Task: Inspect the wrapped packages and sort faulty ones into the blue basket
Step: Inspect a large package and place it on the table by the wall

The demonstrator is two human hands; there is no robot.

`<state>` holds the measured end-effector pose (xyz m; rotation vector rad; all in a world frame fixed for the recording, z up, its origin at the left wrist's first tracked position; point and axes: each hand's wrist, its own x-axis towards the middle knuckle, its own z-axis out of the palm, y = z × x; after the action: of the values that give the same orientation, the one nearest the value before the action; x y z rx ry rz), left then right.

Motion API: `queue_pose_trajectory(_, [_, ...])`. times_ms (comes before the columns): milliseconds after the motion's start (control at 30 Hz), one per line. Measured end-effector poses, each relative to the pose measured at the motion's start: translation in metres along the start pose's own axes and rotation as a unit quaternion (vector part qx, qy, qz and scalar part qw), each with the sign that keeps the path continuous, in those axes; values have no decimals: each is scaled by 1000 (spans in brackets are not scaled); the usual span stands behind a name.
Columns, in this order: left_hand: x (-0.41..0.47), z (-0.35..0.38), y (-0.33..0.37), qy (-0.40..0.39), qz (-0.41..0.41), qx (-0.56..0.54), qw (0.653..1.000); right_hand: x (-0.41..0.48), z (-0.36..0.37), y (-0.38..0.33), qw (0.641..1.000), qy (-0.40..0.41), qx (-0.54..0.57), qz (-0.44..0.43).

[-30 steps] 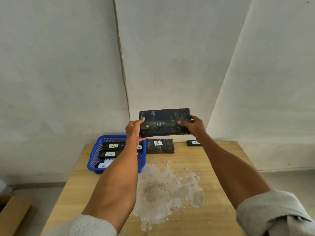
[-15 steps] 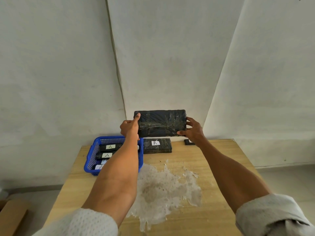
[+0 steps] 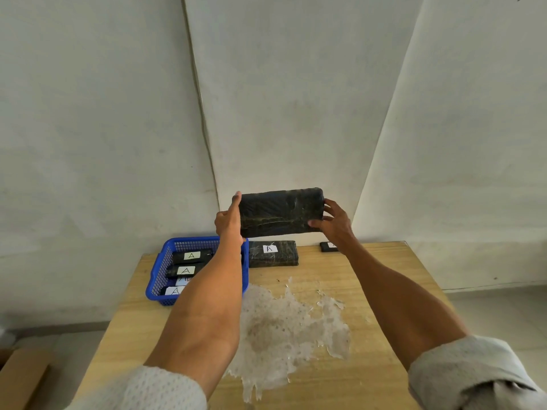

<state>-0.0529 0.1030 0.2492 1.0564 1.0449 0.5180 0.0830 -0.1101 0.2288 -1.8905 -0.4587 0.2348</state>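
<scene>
Hands point(image 3: 229, 223) point(image 3: 336, 224) grip the package point(image 3: 279, 213) (far side hidden); left forearm point(image 3: 213, 291) part-covers basket point(image 3: 161, 269).

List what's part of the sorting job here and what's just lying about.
Job:
- held package, gripped by left hand and right hand
- blue basket with labelled packages inside
- table package beside it
- small package at the far edge

Lying about:
- white patch on the table
- cardboard box, lower left
</scene>
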Motion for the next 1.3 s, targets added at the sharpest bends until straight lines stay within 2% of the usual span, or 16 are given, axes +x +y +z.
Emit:
queue_pose_trajectory(133, [-7, -1, -7, -9, 39, -26, 999, 9, 1, -8, 985, 31, 136, 105])
queue_pose_trajectory(300, [-16, -2, -16, -95, 110, -84, 986, 13, -3, -19, 970, 116, 131, 169])
queue_pose_trajectory(400, [-22, -3, -22, -119, 127, -98, 980, 13, -5, -18, 967, 142, 131, 165])
queue_pose_trajectory(667, [-19, -8, -26, -121, 137, -106, 977, 21, -5, -10, 970, 160, 108, 147])
queue_pose_trajectory(767, [-17, -7, -22, -116, 131, -109, 978, 22, -6, -7, 974, 130, 130, 129])
queue_pose_trajectory(900, [-7, -3, -16, -66, 120, -102, 985, 18, -5, -3, 985, 65, 134, 82])
queue_pose_trajectory(1300, [1, -1, -11, -64, 143, -96, 983, 16, -5, 0, 987, 77, 130, 60])
